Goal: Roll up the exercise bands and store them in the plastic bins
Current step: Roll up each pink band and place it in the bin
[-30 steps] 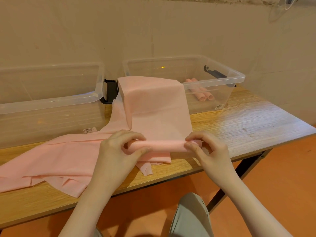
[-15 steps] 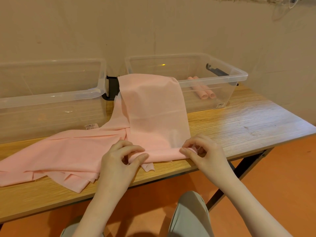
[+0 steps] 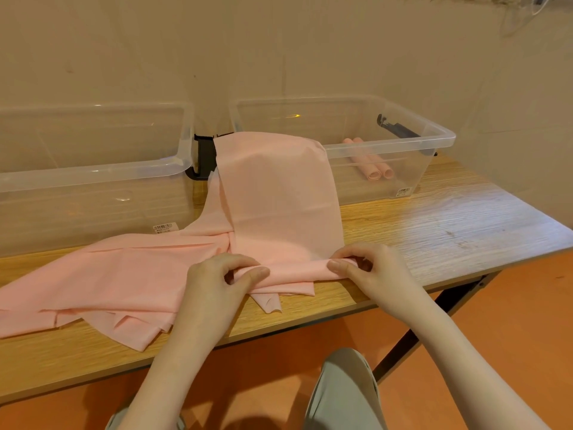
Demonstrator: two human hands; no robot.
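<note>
A clear left bin (image 3: 93, 169) stands far left on the worktop (image 3: 434, 231). The pink band (image 3: 279, 197) drapes from the right bin (image 3: 440, 141) rim down to the near edge, its length running away from the person, its started roll lying crosswise. The left hand (image 3: 217, 280) pinches the roll's left end, the right hand (image 3: 372, 268) its right end, fingers curled round it. Rolling would go away from the person, both hands equally near. Two rolled bands (image 3: 376, 172) lie in the right bin.

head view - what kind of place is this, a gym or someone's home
Hard to say; probably a plain storage or work room. A wooden table stands against a bare wall, holding clear plastic bins and pink exercise bands, above an orange floor.
</note>
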